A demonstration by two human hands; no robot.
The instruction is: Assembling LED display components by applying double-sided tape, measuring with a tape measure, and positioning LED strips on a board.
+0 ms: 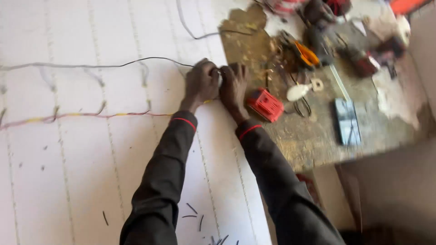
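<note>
My left hand (200,84) and my right hand (233,86) are pressed close together on a white ribbed panel (91,172). A thin black wire (113,65) runs in from the left and ends between my fingers. Both hands have their fingers closed around the wire's end, where a small pale piece shows between them. A red and yellow wire (81,115) lies across the panel below and passes under my left wrist. Dark sleeves with red cuffs cover both arms.
A small red box (265,105) lies just right of my right hand on a worn wooden board (309,136). Orange-handled pliers (305,53), a white bulb-shaped part (297,92), a grey flat device (347,121) and tangled tools crowd the board. Cut wire bits (200,218) lie on the panel near me.
</note>
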